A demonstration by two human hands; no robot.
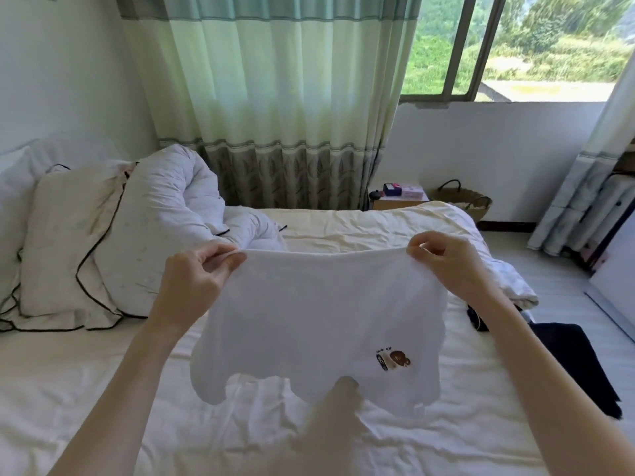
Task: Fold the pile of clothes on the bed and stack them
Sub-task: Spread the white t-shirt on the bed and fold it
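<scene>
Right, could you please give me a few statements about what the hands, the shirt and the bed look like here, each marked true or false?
1. Both the left hand and the right hand pinch the white shirt. True.
2. The shirt lies flat on the bed. False: it hangs in the air.
3. The shirt's small printed picture sits near its lower edge. True.
4. The dark garment lies beside the pillow. False: it is on the bed's right edge, away from the pillow.

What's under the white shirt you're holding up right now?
The white shirt, pinched by the left hand and right hand, hangs over bare white bedsheet. Whatever lies directly behind the fabric is hidden.
</scene>
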